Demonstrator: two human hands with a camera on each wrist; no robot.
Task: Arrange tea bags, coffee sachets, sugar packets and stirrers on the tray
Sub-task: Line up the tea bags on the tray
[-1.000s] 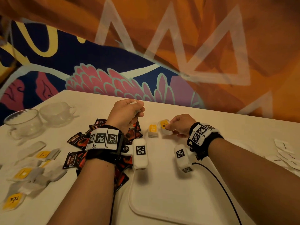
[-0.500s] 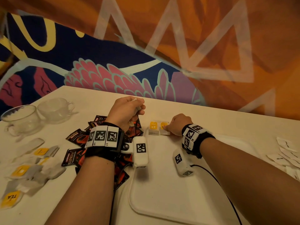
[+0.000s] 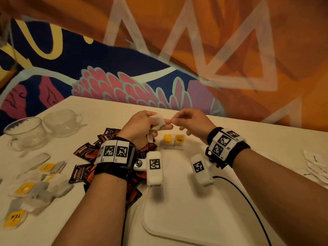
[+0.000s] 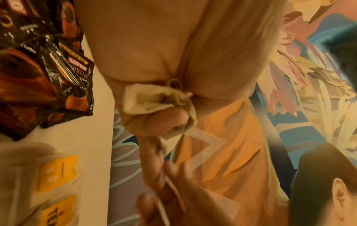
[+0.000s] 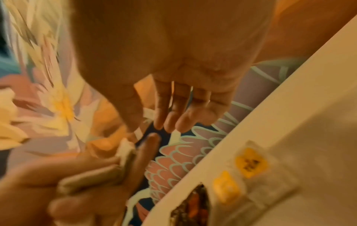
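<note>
So far: only a small start had been made, judging by how things lay.
Done: two clear-wrapped tea bags with yellow labels [image 3: 173,141] lay side by side, touching, at the far left corner of the flat white rounded tray [image 3: 191,219]; nothing else sat on it.
Left, tea: more loose yellow-labelled tea bags [image 3: 33,189] lay scattered on the white table [image 3: 110,110] at the near left, well apart from the tray.
Left, coffee: a heap of black-and-red coffee sachets [image 3: 85,164] lay just beside the tray's left edge, partly under the left forearm.
Left, sugar: some white paper packets [image 3: 317,166] lay at the far right of the table; I took them for the sugar, though the print was too small to read.
Left, stirrers: none could be made out.
Left hand [image 3: 142,126]: raised above the table beyond the tray, its fingers curled round a bunch of soft pale unwrapped tea bags [image 4: 154,100].
Right hand [image 3: 191,121]: raised just beside the left, thumb and forefinger pinching a small white paper tag [image 5: 138,133] at the left fingertips; the other fingers hung loosely.
Held bags, direction: crumpled in the fist, so no clear long axis; one end stuck out towards the right hand.
Tray bags, direction: both long axes ran near to far, yellow labels at the far end.
Also there: two clear glass cups [image 3: 42,126] at the far left of the table.
</note>
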